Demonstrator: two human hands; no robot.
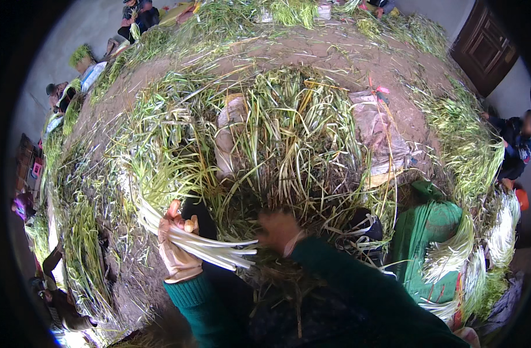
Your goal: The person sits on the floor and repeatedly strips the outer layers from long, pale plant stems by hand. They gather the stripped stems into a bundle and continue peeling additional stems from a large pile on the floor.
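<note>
My left hand (178,235), in a beige covering with the fingertips showing, grips a bunch of white-stemmed leafy greens (213,248). The cut-looking stem ends point right, and the green leaves fan out to the upper left. Just beyond those ends is my right hand (280,230), bare and blurred by motion. Its fingers are too smeared to show whether they hold anything. In front of both hands spreads a heap of loose long leaves and stalks (287,148), partly over a pale sack (231,135).
A green woven sack (426,243) stands at my right with trimmed white-stemmed bunches (448,252) on it. A crumpled whitish sack (378,130) lies ahead on the earthen floor (317,48). Other people, one person (515,143) at the right, sit by more greens. A brown door (485,45) is at the upper right.
</note>
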